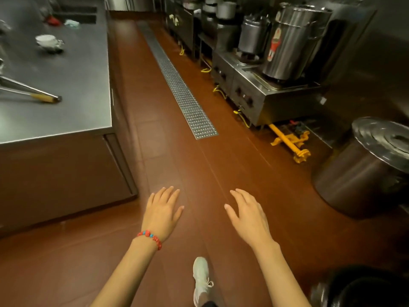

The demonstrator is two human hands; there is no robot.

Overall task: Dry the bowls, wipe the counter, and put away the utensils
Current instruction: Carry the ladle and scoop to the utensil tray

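My left hand (162, 212), with a red bead bracelet at the wrist, and my right hand (247, 214) hover palm down over the red floor, fingers apart, holding nothing. At the left stands the steel counter (73, 85). On it lie long metal utensils with a wooden-tipped handle (33, 94), their far ends cut off by the left edge. Farther back on the counter sits a small white bowl (47, 41). Both hands are well to the right of and below the counter.
A metal floor drain grate (179, 85) runs down the aisle. Stoves with tall steel pots (292, 41) line the right side. A large lidded steel pot (367, 167) stands on the floor at the right. Yellow gas fittings (290, 140) lie near it. My white shoe (200, 280) is below.
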